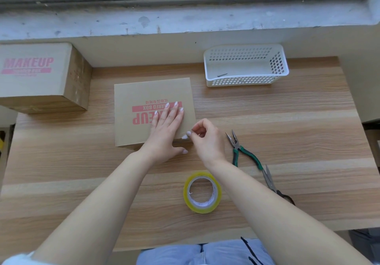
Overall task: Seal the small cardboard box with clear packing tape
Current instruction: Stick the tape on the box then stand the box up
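The desk [82,162] carries everything within arm's reach of the seated person. At its far left sits a bigger cardboard box [37,75], well apart from the work and out of the way.

The small cardboard box [139,94] lies in the middle of the desk, directly ahead, with its printed face up and its lettering upside down to the viewer. No tape is plainly visible across that face, so I judge the sealing to be barely begun or still being set up at one corner.

A white basket [246,80] stands beyond and to the right, near the back edge.

The left hand [166,127] lies flat on the near right part of the box top, fingers straight, its grip open. It seems to be there to pin the box so it cannot slide. The right hand [207,139] is just beside the box's near right corner, its grip closed in a thumb-and-forefinger pinch on what looks like a small pale end of tape [185,138]; whether that bit already sticks to the cardboard I cannot tell.

The tape roll [197,208] rests flat between the forearms, close for the next pull. Pliers [238,147] and scissors [269,179] lie to the right, by the cutting hand.
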